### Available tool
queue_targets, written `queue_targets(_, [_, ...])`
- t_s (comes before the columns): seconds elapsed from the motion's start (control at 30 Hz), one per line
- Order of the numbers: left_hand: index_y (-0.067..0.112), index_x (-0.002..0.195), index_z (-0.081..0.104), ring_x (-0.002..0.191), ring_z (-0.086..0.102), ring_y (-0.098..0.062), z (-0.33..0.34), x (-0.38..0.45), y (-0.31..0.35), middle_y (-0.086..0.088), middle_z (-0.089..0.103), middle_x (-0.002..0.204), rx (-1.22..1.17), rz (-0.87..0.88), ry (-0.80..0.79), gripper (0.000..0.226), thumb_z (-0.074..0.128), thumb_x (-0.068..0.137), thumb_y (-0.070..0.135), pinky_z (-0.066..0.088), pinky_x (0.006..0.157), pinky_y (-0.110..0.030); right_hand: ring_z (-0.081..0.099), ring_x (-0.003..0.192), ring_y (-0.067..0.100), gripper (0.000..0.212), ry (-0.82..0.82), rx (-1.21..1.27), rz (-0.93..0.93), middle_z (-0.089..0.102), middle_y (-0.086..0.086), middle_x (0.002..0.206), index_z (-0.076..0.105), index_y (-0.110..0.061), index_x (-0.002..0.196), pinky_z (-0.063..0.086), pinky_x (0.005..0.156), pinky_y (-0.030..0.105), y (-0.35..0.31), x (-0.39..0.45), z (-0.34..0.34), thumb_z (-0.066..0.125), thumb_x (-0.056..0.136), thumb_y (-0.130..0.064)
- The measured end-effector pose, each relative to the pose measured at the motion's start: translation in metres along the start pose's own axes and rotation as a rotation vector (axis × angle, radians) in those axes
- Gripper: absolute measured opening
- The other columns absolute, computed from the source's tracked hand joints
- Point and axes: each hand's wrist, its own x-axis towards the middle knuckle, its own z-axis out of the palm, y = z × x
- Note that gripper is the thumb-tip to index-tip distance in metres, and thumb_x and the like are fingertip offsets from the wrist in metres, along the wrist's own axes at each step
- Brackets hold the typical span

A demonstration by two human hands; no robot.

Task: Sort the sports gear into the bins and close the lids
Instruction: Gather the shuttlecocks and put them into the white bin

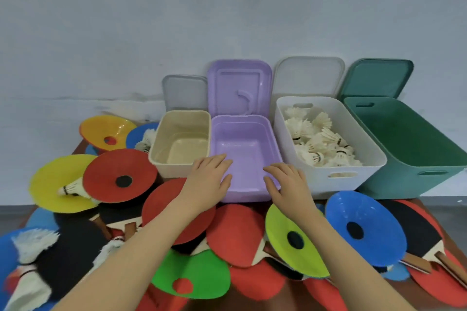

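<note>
Both my left hand (209, 179) and right hand (288, 183) rest flat, fingers straight, on the empty purple bin (245, 156) mid-tabletop; I'd steady it, then load paddles (235, 235) heaped along the near edge.

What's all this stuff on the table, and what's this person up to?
A person is sorting sports gear into four open bins. Both hands, left hand and right hand, rest open on the near rim of the empty purple bin. Only the white bin holds shuttlecocks; paddles and cones lie unsorted.
</note>
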Motion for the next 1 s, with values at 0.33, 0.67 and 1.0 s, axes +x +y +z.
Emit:
queue_targets(0.33, [0.016, 0.114, 0.065, 0.113, 0.055, -0.023, -0.018, -0.117, -0.121, -0.002, 0.062, 0.121, -0.051, -0.134, -0.044, 0.051, 0.032, 0.083, 0.041, 0.036, 0.092, -0.043, 0.054, 0.101, 0.016, 0.036, -0.122, 0.126, -0.061, 0.062, -0.006, 0.105, 0.065, -0.022, 0.109, 0.034, 0.083, 0.029, -0.134, -0.03, 0.075, 0.046, 0.086, -0.042])
queue_targets(0.67, [0.021, 0.105, 0.067, 0.106, 0.059, -0.022, 0.007, -0.215, -0.184, 0.003, 0.064, 0.11, 0.026, -0.288, -0.149, 0.045, 0.037, 0.082, 0.045, 0.04, 0.086, -0.04, 0.034, 0.126, 0.022, 0.044, -0.416, 0.044, -0.161, 0.044, -0.004, 0.136, 0.052, -0.032, 0.128, 0.018, 0.093, 0.035, -0.21, -0.039, 0.145, 0.045, 0.087, -0.047])
queue_targets(1.0, [0.025, 0.122, 0.06, 0.121, 0.044, -0.015, 0.027, -0.222, -0.196, 0.008, 0.055, 0.127, -0.149, -0.329, -0.181, 0.037, 0.048, 0.092, 0.044, 0.021, 0.096, -0.033, 0.036, 0.124, 0.033, 0.026, -0.434, -0.113, -0.256, 0.046, 0.004, 0.135, 0.061, -0.023, 0.107, 0.011, 0.095, 0.04, -0.225, -0.027, 0.188, 0.061, 0.08, -0.019])
